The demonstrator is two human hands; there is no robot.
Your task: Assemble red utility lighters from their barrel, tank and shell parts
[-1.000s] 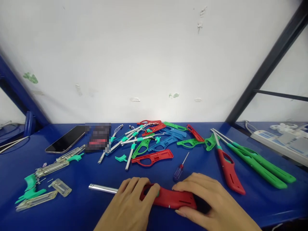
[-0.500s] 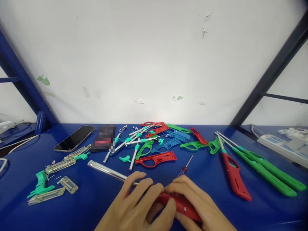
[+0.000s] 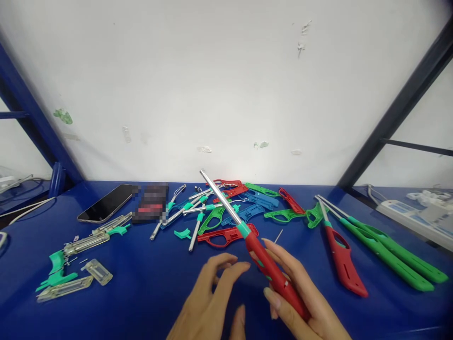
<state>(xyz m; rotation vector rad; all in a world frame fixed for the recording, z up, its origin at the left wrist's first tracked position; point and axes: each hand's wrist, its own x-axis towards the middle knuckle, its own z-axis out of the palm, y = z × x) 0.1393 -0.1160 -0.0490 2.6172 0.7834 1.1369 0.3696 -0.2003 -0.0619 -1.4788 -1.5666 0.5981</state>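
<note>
A red lighter [image 3: 272,270] with a green collar and a long silver tube is held in my right hand [image 3: 300,293]; its tube points up and to the left. My left hand [image 3: 214,295] is beside it on the left, fingers curved and apart, with nothing in it. Behind the lighter lie red, green and blue handle shells, such as a blue shell [image 3: 247,213], and several silver tubes [image 3: 195,232] with green parts. A screwdriver's thin shaft [image 3: 279,235] shows behind my right hand, its handle hidden.
On the right lie a red lighter [image 3: 345,264] and two green lighters [image 3: 392,255]. To the left are a phone [image 3: 108,203], a dark blurred item [image 3: 151,203], clear tanks [image 3: 99,271] and green triggers [image 3: 58,271]. A white device [image 3: 414,217] stands far right.
My left hand has let go of the red lighter and opened. The lighter, still in my right hand, has turned so its tube points more upward.
</note>
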